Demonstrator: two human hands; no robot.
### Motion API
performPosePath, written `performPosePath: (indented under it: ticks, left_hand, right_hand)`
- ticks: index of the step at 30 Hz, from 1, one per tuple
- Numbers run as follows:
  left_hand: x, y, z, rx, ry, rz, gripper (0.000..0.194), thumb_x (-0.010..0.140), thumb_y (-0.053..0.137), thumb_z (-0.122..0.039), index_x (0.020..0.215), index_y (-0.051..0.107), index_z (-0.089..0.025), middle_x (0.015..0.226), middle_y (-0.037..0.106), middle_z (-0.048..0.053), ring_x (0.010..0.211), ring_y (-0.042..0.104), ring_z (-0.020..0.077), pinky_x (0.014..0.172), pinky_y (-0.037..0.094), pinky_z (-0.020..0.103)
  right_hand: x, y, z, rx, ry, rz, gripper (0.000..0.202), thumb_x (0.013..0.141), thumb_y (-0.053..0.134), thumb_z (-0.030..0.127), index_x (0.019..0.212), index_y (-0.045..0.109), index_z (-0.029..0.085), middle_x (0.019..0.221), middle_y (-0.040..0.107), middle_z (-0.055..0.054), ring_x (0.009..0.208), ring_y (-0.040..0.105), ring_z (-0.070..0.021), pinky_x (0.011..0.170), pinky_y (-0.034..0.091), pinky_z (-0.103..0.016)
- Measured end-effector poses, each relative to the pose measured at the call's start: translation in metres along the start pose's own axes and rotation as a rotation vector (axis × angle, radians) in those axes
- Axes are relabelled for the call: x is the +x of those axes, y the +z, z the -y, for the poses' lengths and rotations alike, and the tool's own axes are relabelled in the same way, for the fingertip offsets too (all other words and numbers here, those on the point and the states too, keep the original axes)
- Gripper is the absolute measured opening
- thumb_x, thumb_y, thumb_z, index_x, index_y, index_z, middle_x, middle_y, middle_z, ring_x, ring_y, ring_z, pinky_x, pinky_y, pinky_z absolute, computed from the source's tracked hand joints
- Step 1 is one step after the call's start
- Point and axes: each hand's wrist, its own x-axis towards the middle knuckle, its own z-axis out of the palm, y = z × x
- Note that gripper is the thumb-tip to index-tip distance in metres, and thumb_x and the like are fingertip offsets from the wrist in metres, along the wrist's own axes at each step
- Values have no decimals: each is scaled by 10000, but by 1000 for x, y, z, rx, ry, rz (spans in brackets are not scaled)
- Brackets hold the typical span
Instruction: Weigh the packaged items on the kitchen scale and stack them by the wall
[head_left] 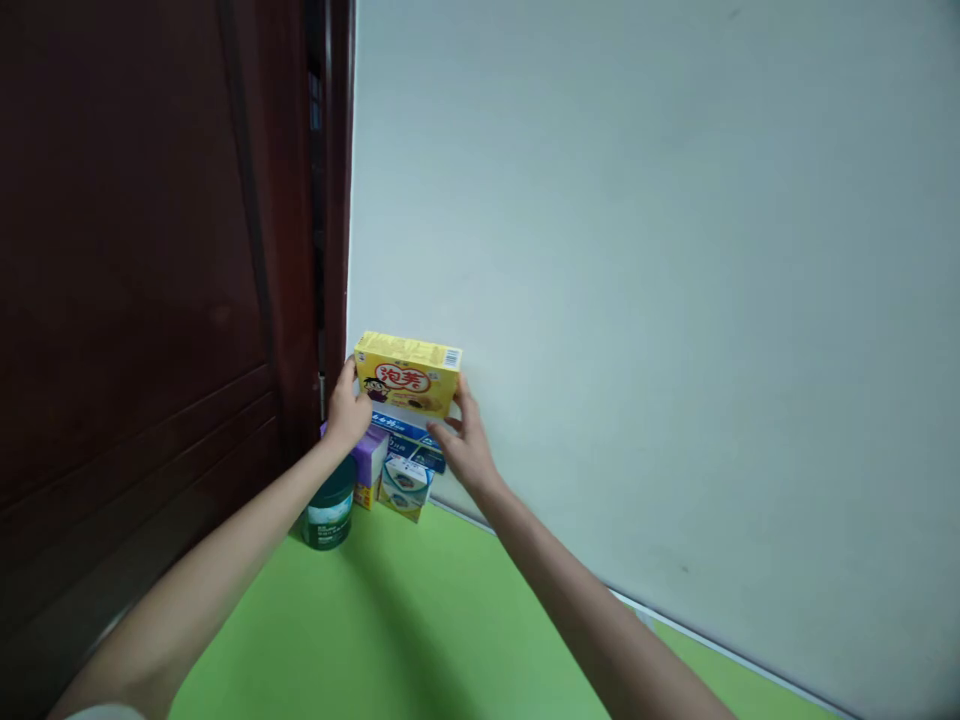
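Note:
Between both hands is a yellow snack box with red lettering and a cartoon figure, held level by its two short ends. My left hand grips its left end, thumb on the front face. At the right end, my right hand clasps it, fingers along the side. Just below the yellow box are blue toothpaste-like cartons; whether it touches them I cannot tell. Under these sit small white-and-green boxes, with a purple pack on the left, partly behind my left wrist.
A dark green tub with a label stands on the green floor, left of the stacked boxes. A dark red-brown wooden door with its frame rises on the left. The pale wall runs behind and to the right.

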Motion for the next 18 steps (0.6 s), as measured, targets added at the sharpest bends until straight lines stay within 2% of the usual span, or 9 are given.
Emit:
performPosePath:
  ticks: [2, 4, 6, 9, 11, 14, 16, 18]
  left_hand:
    - [-42, -7, -23, -63, 83, 88, 682, 704, 438, -4, 1353, 367, -201, 1351, 491, 67, 1248, 450, 203, 1074, 327, 363]
    - [-98, -14, -40, -110, 99, 192, 688, 753, 424, -36, 1399, 280, -222, 1419, 402, 79, 1260, 436, 220, 1077, 324, 402]
    - [-159, -22, -51, -118, 105, 272, 694, 792, 420, -61, 1422, 211, -263, 1482, 292, 73, 1303, 379, 237, 1090, 296, 434]
    - [-247, -38, -65, -83, 129, 368, 715, 828, 408, -66, 1437, 126, -310, 1516, 202, 55, 1367, 257, 245, 1109, 253, 456]
    - [-297, -50, -74, -50, 142, 443, 722, 840, 406, -63, 1442, 96, -316, 1520, 188, 52, 1383, 214, 236, 1111, 263, 436]
    - [-360, -68, -84, -20, 128, 568, 710, 853, 390, -62, 1447, 81, -299, 1526, 171, 59, 1387, 202, 222, 1104, 290, 392]
    - [-395, -78, -86, -13, 100, 630, 704, 860, 380, -66, 1448, 73, -299, 1527, 169, 63, 1387, 205, 221, 1099, 299, 384]
    - [-423, -85, -84, 0, 45, 646, 692, 867, 374, -78, 1447, 76, -312, 1524, 182, 65, 1384, 211, 230, 1094, 306, 402]
  right_hand:
    - [-28, -29, 24, 0, -40, -21, 730, 758, 579, 256, 1406, 245, 281, 1454, 310, -70, 1302, 332, -266, 948, 429, -426]
    - [-68, -57, 45, -7, -28, -34, 639, 801, 566, 279, 1377, 290, 302, 1426, 354, -63, 1254, 391, -242, 917, 446, -390]
    - [-119, -81, 60, -39, 16, -49, 561, 832, 551, 293, 1345, 325, 311, 1372, 414, -66, 1152, 475, -222, 883, 458, -370]
    - [-205, -109, 75, -117, 118, -58, 514, 856, 536, 311, 1325, 328, 320, 1302, 461, -74, 1068, 513, -215, 868, 456, -375]
    - [-263, -122, 83, -164, 205, -61, 497, 872, 512, 317, 1326, 311, 332, 1290, 457, -75, 1051, 517, -215, 870, 457, -378]
    - [-342, -132, 93, -196, 339, -90, 483, 892, 476, 323, 1331, 278, 346, 1289, 438, -76, 981, 544, -202, 849, 475, -373]
    - [-383, -133, 96, -185, 402, -111, 481, 900, 456, 324, 1338, 257, 340, 1293, 426, -82, 967, 553, -199, 845, 483, -373]
    - [-412, -131, 96, -154, 443, -116, 472, 907, 436, 317, 1341, 250, 325, 1316, 408, -89, 993, 553, -204, 853, 486, -376]
